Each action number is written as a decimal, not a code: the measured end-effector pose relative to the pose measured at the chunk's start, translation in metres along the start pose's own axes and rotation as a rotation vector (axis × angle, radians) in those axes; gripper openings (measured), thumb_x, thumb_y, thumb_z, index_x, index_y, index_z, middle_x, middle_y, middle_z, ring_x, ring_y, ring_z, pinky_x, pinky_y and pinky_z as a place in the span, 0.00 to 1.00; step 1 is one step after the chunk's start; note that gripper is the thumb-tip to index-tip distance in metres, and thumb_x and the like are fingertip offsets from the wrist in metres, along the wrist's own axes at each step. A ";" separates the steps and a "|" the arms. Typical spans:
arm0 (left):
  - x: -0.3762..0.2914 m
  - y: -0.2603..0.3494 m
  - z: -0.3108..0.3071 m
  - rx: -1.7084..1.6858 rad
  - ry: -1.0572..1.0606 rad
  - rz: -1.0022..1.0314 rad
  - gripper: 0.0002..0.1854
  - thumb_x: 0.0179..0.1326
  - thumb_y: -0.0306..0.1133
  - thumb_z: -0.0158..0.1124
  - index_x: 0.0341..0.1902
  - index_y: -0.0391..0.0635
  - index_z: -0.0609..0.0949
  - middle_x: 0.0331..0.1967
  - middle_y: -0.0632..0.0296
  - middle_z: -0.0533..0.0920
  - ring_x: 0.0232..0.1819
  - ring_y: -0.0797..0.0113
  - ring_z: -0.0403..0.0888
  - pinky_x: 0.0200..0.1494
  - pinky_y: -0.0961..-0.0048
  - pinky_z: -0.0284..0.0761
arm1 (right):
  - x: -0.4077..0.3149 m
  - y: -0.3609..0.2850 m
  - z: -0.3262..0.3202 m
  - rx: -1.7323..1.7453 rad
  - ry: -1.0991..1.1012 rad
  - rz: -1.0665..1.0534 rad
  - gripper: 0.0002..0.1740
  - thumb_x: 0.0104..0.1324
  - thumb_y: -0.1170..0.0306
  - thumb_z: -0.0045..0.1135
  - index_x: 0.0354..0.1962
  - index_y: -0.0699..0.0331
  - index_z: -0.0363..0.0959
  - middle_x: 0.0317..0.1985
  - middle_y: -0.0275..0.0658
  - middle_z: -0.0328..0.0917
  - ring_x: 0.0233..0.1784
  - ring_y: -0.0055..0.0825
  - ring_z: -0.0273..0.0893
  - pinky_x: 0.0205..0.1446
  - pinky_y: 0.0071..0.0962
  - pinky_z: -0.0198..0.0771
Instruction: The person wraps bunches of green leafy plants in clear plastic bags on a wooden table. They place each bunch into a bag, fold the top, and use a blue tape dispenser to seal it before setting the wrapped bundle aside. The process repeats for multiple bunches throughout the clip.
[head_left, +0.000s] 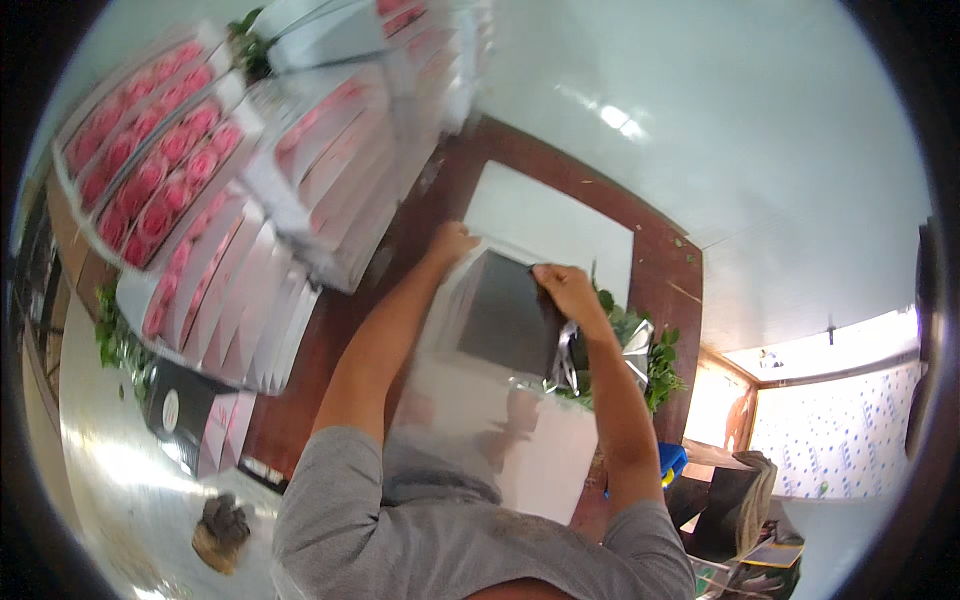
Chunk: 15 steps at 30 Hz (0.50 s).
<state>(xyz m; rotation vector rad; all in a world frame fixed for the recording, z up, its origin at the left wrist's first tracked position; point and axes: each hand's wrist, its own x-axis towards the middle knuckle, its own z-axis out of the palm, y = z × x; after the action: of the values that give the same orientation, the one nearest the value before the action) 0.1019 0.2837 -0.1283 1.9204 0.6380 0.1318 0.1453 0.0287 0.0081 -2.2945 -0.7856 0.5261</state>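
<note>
My right hand (568, 294) pinches the far right corner of a dark grey sheet (506, 322). My left hand (452, 241), partly blurred, has its fingers curled at the far left corner of the pale sheets (450, 367) beneath it. These sheets are glossy and stretch back towards my body. Beyond both hands lies a flat white board (555, 217) on the reddish-brown table. Green rose leaves (664, 367) and crumpled clear film (564, 352) show beside and under my right forearm.
Wrapped bunches of pink roses (169, 180) stand at the left, with more bunches (337, 157) behind them. Near the table's left edge sits a black and pink box (187, 416). A pale wall (675, 112) rises beyond the table (664, 240). A blue object (671, 459) is at the right.
</note>
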 end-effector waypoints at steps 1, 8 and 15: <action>0.016 0.001 0.009 0.066 0.047 0.070 0.22 0.49 0.40 0.70 0.44 0.38 0.82 0.34 0.52 0.85 0.34 0.61 0.83 0.42 0.65 0.78 | -0.001 -0.002 0.000 0.030 0.000 0.011 0.24 0.66 0.49 0.52 0.42 0.62 0.80 0.29 0.46 0.81 0.34 0.30 0.79 0.41 0.32 0.71; 0.106 0.012 0.049 0.048 0.124 0.314 0.14 0.49 0.23 0.62 0.42 0.42 0.84 0.34 0.54 0.85 0.37 0.64 0.83 0.40 0.68 0.78 | 0.000 -0.006 -0.001 0.096 -0.030 -0.007 0.23 0.65 0.47 0.50 0.42 0.55 0.81 0.35 0.46 0.81 0.39 0.44 0.80 0.43 0.35 0.71; 0.053 0.123 -0.027 -0.545 -0.450 0.284 0.19 0.59 0.20 0.57 0.55 0.41 0.75 0.45 0.56 0.81 0.43 0.64 0.82 0.45 0.67 0.80 | -0.001 0.012 -0.025 0.115 0.063 -0.278 0.15 0.66 0.60 0.53 0.42 0.60 0.79 0.39 0.46 0.81 0.42 0.38 0.80 0.48 0.30 0.72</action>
<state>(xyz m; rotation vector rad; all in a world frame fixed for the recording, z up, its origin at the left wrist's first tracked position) 0.1827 0.2952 -0.0188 1.4283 0.0128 0.0408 0.1629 0.0096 0.0181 -2.0440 -0.9968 0.3602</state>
